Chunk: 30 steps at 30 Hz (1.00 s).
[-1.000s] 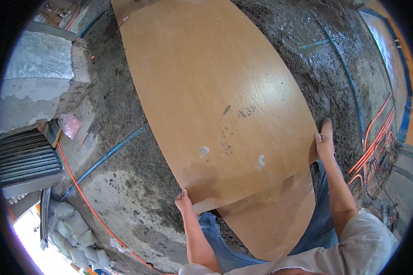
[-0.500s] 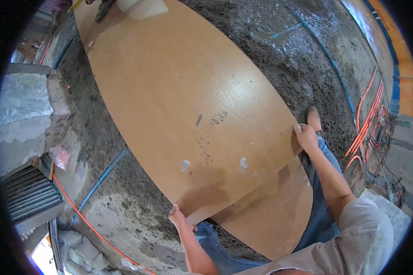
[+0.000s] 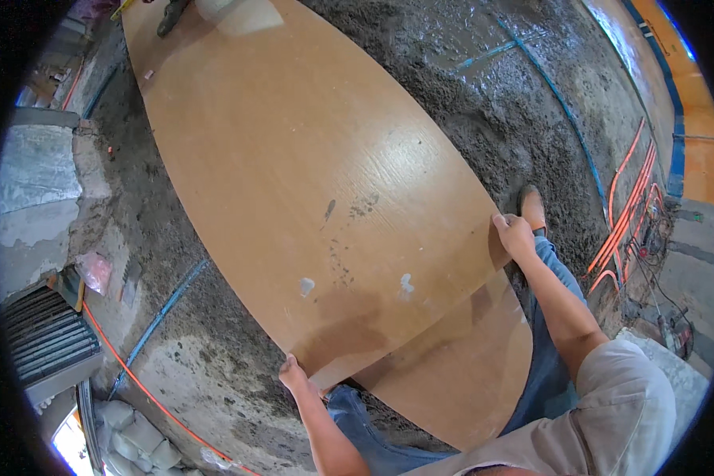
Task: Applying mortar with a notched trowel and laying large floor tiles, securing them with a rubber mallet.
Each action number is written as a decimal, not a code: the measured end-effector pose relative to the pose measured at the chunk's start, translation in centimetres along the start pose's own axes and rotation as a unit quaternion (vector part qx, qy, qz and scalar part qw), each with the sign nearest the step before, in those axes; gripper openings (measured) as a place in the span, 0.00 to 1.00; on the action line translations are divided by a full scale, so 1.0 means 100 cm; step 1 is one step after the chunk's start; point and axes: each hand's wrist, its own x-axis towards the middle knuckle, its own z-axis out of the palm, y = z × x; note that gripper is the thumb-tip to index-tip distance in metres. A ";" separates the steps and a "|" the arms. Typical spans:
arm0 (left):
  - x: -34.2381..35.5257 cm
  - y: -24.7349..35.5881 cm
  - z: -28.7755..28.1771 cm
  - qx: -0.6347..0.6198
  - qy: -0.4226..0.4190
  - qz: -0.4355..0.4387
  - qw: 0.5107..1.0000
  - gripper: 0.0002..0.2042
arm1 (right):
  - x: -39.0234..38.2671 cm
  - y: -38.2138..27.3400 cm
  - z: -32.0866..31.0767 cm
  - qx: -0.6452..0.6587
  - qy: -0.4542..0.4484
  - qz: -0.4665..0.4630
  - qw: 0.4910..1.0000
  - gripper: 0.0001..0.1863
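A large brown plywood sheet (image 3: 293, 159) stretches away from me over a rough grey floor. My left hand (image 3: 295, 373) grips its near left corner. My right hand (image 3: 514, 234) grips its near right edge. A second brown sheet (image 3: 460, 373) lies below the first one, showing near my legs. My right foot (image 3: 531, 208) in a brown shoe stands just beyond my right hand.
Blue pipes (image 3: 563, 111) and orange pipes (image 3: 627, 206) run across the rough floor (image 3: 492, 119) at right. An orange line (image 3: 135, 373) and a blue pipe (image 3: 163, 317) cross the floor at left. Grey concrete blocks (image 3: 36, 182) and a dark ribbed stack (image 3: 47, 345) sit at far left.
The view has shifted so the sheet reaches further away and its near edge sits lower. Both hands keep their hold. My right foot has come forward beside the sheet's right edge.
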 end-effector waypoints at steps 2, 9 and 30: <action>0.002 -0.002 0.014 0.003 0.009 0.009 1.000 0.18 | 0.027 0.033 0.010 -0.054 0.019 -0.053 0.997 0.28; 0.001 0.024 0.025 0.021 -0.018 -0.010 1.000 0.21 | 0.083 0.039 0.013 -0.156 0.063 -0.188 0.968 0.29; 0.046 -0.006 0.020 -0.007 0.058 -0.108 0.992 0.26 | 0.059 0.017 0.072 0.164 -0.087 0.103 0.977 0.03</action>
